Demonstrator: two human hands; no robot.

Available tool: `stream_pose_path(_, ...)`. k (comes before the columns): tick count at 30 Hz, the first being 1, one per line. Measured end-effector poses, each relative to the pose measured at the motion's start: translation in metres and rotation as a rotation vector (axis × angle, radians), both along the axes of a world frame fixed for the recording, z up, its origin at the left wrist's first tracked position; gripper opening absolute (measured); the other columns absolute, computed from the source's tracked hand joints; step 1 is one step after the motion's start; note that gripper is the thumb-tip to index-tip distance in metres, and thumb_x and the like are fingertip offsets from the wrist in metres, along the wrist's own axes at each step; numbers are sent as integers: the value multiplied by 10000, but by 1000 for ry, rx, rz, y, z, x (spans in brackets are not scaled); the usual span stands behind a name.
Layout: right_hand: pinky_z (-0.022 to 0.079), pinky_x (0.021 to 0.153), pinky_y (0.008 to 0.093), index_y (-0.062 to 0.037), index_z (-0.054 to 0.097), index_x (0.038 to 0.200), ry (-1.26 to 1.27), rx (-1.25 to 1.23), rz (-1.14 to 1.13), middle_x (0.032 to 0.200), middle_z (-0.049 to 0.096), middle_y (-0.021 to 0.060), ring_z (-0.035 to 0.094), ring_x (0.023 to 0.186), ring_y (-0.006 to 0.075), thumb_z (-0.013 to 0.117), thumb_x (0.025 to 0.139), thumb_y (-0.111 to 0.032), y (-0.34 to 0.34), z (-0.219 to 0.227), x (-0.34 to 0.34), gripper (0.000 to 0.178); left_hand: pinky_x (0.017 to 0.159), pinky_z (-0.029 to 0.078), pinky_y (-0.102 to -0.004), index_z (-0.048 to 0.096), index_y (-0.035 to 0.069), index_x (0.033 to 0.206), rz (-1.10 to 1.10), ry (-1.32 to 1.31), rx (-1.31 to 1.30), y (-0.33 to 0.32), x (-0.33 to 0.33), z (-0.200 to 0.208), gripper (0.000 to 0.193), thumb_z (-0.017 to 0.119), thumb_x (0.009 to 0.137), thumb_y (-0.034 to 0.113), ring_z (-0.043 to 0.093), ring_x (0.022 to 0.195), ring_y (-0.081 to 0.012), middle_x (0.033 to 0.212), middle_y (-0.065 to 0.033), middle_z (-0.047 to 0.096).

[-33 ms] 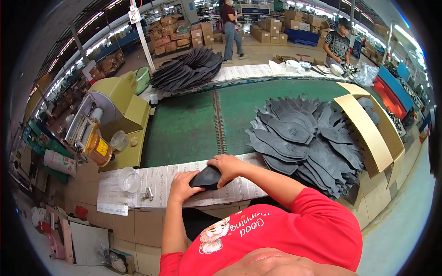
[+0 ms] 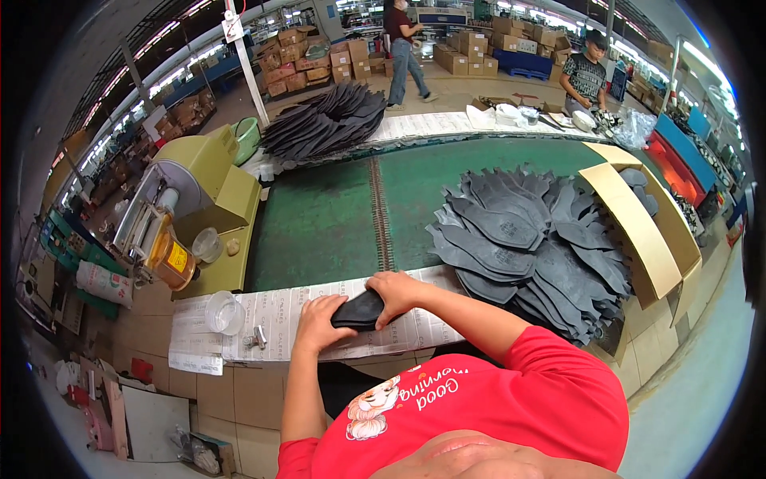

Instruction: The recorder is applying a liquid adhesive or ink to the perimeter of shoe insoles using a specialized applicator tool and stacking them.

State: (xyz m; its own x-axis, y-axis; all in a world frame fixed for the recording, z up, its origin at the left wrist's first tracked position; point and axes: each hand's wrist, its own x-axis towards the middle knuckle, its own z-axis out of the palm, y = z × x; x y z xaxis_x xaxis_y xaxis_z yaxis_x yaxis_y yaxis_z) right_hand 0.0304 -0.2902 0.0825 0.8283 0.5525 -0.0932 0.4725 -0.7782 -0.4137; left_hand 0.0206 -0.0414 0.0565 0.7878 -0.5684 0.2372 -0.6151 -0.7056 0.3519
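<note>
Both my hands hold a black shoe-sole piece (image 2: 359,310) just over the newspaper-covered front edge (image 2: 271,319) of the table. My left hand (image 2: 317,321) grips its near left end. My right hand (image 2: 396,291) is curled over its far right end. To the right, a large fan-shaped pile of dark grey sole pieces (image 2: 527,247) lies on the green belt (image 2: 319,223), a short way from my right hand.
A clear plastic cup (image 2: 225,313) and a small metal clip (image 2: 257,338) sit left of my hands. A yellow-green machine (image 2: 203,180) with an amber bottle (image 2: 171,259) stands at the left. Cardboard sheets (image 2: 634,227) flank the pile. A second sole pile (image 2: 327,120) lies far back. Two people (image 2: 403,48) (image 2: 586,76) are beyond the table.
</note>
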Motion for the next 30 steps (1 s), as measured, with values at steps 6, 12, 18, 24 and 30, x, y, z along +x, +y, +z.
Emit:
stream_pose_path(6,448,945,406,28,529,1213,49,271,-25,1164,579,212,556,1111,358,862,525,-491,-6,-27,-4,924,1046,383,-419,560,169,1297,162,417,-2,2,-1,-11,851,881,527,339,492,1245,-291,1336,-103,547)
stream_pose_path(12,391,1010,474,11,461,1338,115,223,10,1275,537,197,519,1196,326,842,566,-486,3,-22,-10,994,1095,287,-514,502,157,1357,219,-21,-80,12,-12,-28,920,882,539,340,440,1300,-324,1389,-138,495)
stream_pose_path(18,201,1078,654,-28,316,1446,-52,-65,42,1424,397,185,360,1353,316,808,608,-523,31,-13,-15,1090,1075,327,-484,438,54,1386,660,-257,-353,84,-20,-60,872,840,650,290,411,1301,-405,1394,-224,457)
stream_pose_path(24,321,1029,525,-19,489,1326,-55,-57,43,1254,558,174,510,1202,309,755,673,-504,63,-17,-4,856,986,414,-466,508,24,1306,1483,-296,-250,161,-32,-70,652,737,776,328,509,1182,-391,1265,-229,551)
stream_pose_path(30,387,966,428,-12,575,1242,-174,392,-20,1149,627,171,578,1092,321,718,742,-373,53,-37,-8,632,804,503,-397,722,74,991,1390,-71,-473,189,-27,-96,386,720,796,407,638,933,-316,1000,-149,667)
